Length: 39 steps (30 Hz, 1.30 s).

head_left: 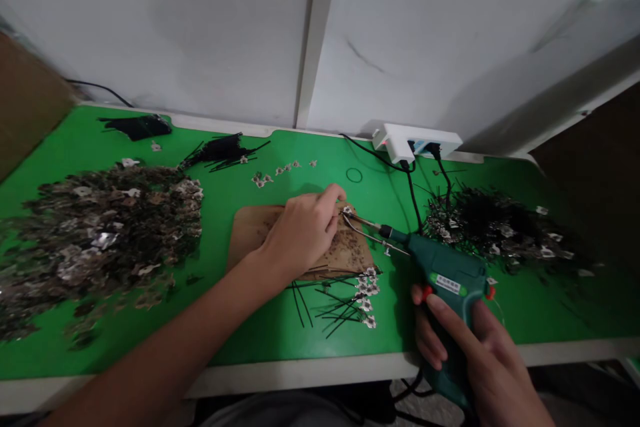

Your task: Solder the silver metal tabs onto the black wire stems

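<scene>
My right hand (pixel 475 347) is wrapped round the grip of a green soldering gun (pixel 445 267) with a red trigger. Its long tip, with a thin curved guide tube beside it, reaches left to a small metal piece (pixel 347 211) over a brown board (pixel 255 223). My left hand (pixel 310 227) rests above that scorched board, thumb and fingers pinched close beside the metal piece. What the pinch holds is hidden by the fingers. Just in front of the board lie several black wires with metal pieces (pixel 367 303) at their ends.
A big heap of loose metal pieces (pixel 125 233) covers the left of the green table (pixel 210 340). Bundles of black wires (pixel 220 150) lie behind it. A white power strip (pixel 425 140) with plugged cords stands at the back. On the right is a pile of wired pieces (pixel 495 220).
</scene>
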### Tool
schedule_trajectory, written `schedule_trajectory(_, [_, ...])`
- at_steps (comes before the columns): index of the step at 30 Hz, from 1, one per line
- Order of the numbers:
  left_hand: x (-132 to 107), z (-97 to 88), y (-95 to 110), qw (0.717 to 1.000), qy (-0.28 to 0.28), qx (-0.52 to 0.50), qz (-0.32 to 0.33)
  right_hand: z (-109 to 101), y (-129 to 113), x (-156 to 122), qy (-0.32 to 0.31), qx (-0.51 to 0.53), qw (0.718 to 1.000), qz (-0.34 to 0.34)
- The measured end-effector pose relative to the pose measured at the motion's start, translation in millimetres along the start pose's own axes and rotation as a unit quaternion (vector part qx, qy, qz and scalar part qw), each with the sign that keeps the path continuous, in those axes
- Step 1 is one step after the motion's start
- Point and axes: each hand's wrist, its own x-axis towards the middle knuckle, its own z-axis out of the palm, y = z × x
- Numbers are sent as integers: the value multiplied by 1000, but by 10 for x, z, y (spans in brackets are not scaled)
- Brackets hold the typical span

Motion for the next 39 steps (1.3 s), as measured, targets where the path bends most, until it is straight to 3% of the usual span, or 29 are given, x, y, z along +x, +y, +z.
schedule_trajectory(7, [-1,21,-13,1000,19,10,17,-8,20,-2,20,16,1000,17])
schedule_trajectory(18, [14,16,5,1000,-2,8,-10,3,26,2,29,24,999,16])
schedule_trajectory(27, [33,7,22,999,-29,8,-39,-84,186,52,54,105,991,-70])
schedule_trajectory(39, [22,50,6,1000,-5,-6,-30,-28,111,30,123,243,954,-125])
